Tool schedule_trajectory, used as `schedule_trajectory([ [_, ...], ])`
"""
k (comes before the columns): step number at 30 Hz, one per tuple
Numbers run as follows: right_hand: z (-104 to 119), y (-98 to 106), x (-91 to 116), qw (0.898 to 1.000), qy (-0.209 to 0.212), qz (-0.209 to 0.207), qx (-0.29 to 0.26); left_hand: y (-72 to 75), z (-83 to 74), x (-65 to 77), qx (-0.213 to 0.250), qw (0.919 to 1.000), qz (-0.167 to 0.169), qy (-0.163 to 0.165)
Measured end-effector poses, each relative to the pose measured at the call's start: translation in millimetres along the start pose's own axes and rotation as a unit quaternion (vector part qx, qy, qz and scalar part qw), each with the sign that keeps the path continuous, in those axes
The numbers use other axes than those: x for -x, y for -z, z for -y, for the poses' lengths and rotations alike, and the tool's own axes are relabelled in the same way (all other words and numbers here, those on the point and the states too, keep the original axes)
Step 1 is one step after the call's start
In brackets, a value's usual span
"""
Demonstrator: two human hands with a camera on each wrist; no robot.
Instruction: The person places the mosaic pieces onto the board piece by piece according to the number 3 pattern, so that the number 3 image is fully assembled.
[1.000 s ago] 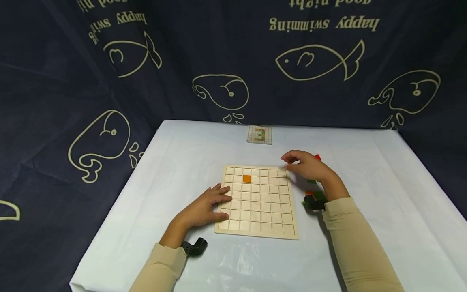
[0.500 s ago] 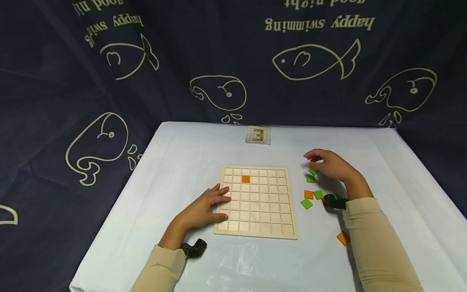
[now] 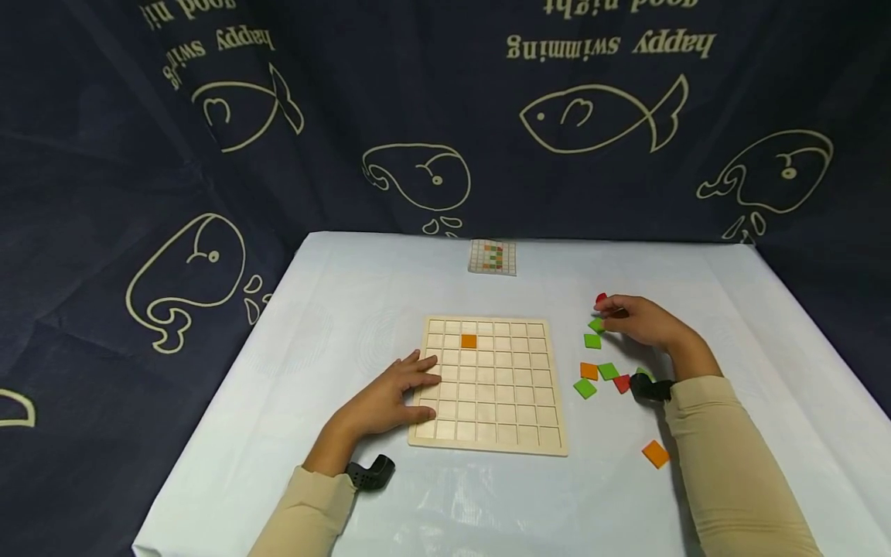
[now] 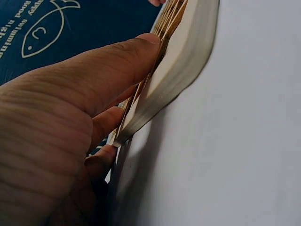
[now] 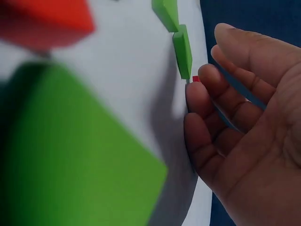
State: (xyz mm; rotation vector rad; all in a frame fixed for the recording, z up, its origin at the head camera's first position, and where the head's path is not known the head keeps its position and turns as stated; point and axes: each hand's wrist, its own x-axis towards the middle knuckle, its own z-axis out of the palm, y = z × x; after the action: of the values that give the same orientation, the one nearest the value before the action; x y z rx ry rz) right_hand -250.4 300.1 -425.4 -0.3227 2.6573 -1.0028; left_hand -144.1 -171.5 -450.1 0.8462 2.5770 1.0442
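A wooden grid board (image 3: 496,451) lies on the table, with one orange tile (image 3: 469,341) in a square of its upper rows. My left hand (image 3: 381,396) rests on the board's left side, fingers spread; in the left wrist view the thumb (image 4: 127,59) touches the rim. To the right of the board, my right hand (image 3: 643,321) is low beside a green tile (image 3: 595,326) and a red tile (image 3: 602,297). In the right wrist view its fingers (image 5: 200,136) are loosely bent, thumb apart, with nothing visibly held. Another green tile (image 3: 592,341) lies just nearer.
Further tiles lie right of the board: orange (image 3: 588,371), green (image 3: 585,388), another green (image 3: 608,372) and red (image 3: 622,384). One orange tile (image 3: 655,454) lies nearer the front. A small pattern card (image 3: 493,257) sits at the back, before a dark curtain (image 3: 445,100).
My right hand has moved right from the board's upper right corner to the loose tiles, then down towards the green one. The left hand stays on the board.
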Motion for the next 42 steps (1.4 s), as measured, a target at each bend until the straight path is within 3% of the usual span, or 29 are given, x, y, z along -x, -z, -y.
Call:
schedule_trajectory([
  [6,-5,-2,2,0.999,-0.028,0.003,-0.018,0.9,0.6,-1.1,-0.005,1.0,0.0,-0.003],
  [18,-1,-9,-1,1.0,-0.002,-0.004,0.002,2.9,0.7,1.1,0.001,1.0,-0.001,0.0],
  [42,-3,-12,-5,1.0,-0.014,-0.01,0.01,0.3,2.2,0.3,0.003,1.0,-0.001,0.003],
])
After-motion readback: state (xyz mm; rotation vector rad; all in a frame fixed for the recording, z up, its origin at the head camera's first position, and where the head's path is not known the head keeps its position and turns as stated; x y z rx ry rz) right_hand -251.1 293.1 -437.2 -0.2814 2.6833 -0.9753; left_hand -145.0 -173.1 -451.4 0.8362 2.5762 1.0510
